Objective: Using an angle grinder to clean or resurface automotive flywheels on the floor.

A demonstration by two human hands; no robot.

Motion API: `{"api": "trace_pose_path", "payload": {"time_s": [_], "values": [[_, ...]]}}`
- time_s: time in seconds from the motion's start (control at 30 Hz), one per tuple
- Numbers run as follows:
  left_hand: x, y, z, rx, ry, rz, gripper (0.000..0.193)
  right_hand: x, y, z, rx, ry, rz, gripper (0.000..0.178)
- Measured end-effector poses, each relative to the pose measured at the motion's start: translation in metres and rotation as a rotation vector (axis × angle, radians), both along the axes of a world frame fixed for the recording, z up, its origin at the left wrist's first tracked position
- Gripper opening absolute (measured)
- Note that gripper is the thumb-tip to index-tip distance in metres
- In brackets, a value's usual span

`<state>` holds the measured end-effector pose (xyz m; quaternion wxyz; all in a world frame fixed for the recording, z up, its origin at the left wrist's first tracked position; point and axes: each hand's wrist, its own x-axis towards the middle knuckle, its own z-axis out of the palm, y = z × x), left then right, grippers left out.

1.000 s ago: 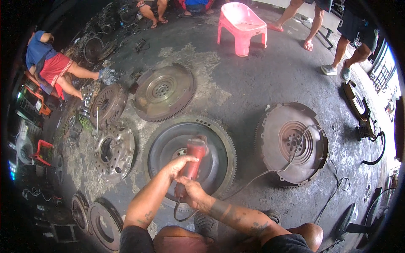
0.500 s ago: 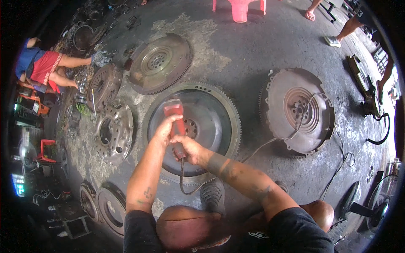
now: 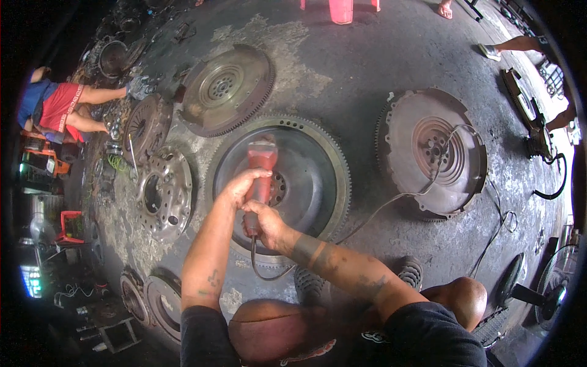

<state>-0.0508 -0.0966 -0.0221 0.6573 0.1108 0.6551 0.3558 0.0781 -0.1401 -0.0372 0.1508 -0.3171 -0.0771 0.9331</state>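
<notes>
On the stained dark floor [image 3: 361, 67], the toothed flywheel [image 3: 309, 177] lies flat in front of the person, beneath both hands. A second flywheel [image 3: 406, 147] lies to its right, well apart, and a third flywheel [image 3: 221, 88] is just beside it at the upper left. The smaller, holed clutch cover [image 3: 173, 191] lies to the left, near the first flywheel's rim. Over that flywheel's left half, the red handheld power grinder [image 3: 260, 162] points away from the person, its head beyond the fingers; the head is blurred, so whether it touches the metal cannot be told. The left hand [image 3: 243, 186] wraps the middle of the body, thumb across the top. Right behind it, the right hand [image 3: 269, 226] is closed around the darker rear grip; its other fingers are mostly hidden. The thin power cord [image 3: 385, 199] loops from the rear end and runs across the second flywheel.
</notes>
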Motion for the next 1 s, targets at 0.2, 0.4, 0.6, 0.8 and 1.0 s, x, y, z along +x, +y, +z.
{"api": "trace_pose_path", "payload": {"time_s": [0.2, 0.4, 0.6, 0.8, 1.0], "values": [[0.040, 0.022, -0.008, -0.086, -0.064, -0.161, 0.040, 0.028, -0.001, 0.004, -0.083, -0.020, -0.183, 0.018], [0.039, 0.023, -0.006, -0.061, -0.025, -0.105, 0.045, 0.033, 0.011, 0.002, -0.028, -0.012, -0.100, 0.019], [0.007, 0.014, -0.001, 0.025, 0.095, 0.108, 0.038, 0.008, 0.033, -0.020, 0.052, 0.163, 0.128, 0.020], [-0.009, -0.018, 0.000, 0.105, 0.158, 0.287, 0.047, -0.012, 0.028, -0.023, 0.049, 0.142, 0.282, 0.020], [-0.019, -0.061, 0.001, 0.039, 0.141, 0.346, 0.055, -0.013, -0.013, -0.014, 0.006, 0.179, 0.294, 0.018]]}}
